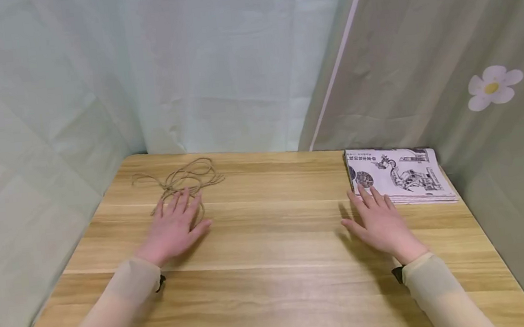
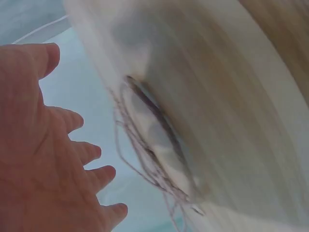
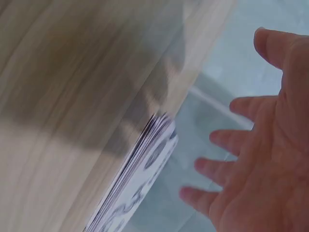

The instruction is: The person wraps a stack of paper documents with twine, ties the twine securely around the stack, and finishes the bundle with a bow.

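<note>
From the head view, I see a person's two hands held well apart above a wood-grained table (image 1: 275, 290), fingers straight and spread. The left hand (image 1: 173, 231) is over the table's left part, its fingertips overlapping the near side of a loose tangle of brown string (image 1: 189, 177), which lies toward the far left with several loops and loose ends fanned out. The right hand (image 1: 381, 228) is on the other side, its fingertips by the near left corner of a stack of printed papers (image 1: 404, 175), set at the far right and showing black drawings on white. Pale sleeves (image 1: 107, 313) cover both forearms, with a dark band (image 1: 398, 275) peeking out at the right cuff. Behind hangs a light blue-green curtain (image 1: 233, 70), joined on the right by a greyer curtain (image 1: 421, 35) bearing white flowers (image 1: 491, 87). From the left wrist, the palm and spread fingers stand clear of the string, which looks blurred against the tabletop. From the right wrist, that hand likewise hangs open-fingered, with a gap between its fingertips and the stack, whose layered page edges face the camera; the hand's shadow falls across the wood.
</note>
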